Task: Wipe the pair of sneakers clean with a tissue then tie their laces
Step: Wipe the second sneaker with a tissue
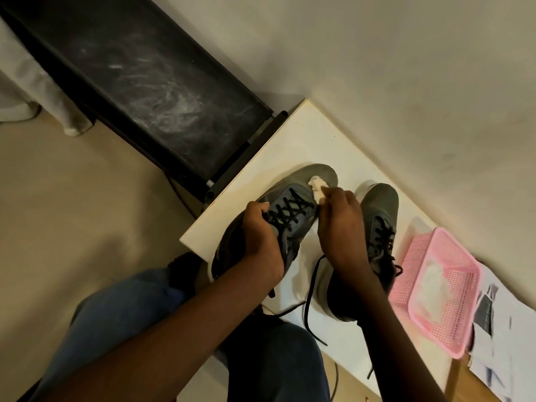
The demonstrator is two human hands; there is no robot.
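The left sneaker point(278, 224) lies at the centre of the frame, at the edge of the white table point(293, 146). It is gripped at the tongue by the left hand point(262, 242), fingers curled into the opening. A tissue point(317, 189) is pinched by the right hand point(342, 227) and pressed on the toe. The second sneaker point(380, 227) stands just right of it, its laces point(311, 291) loose. The shoe seems light but bulky, the upper soft, so the collar is probably the firm place to hold; the tissue tears easily. A pink basket point(435, 294) is at the lower right.
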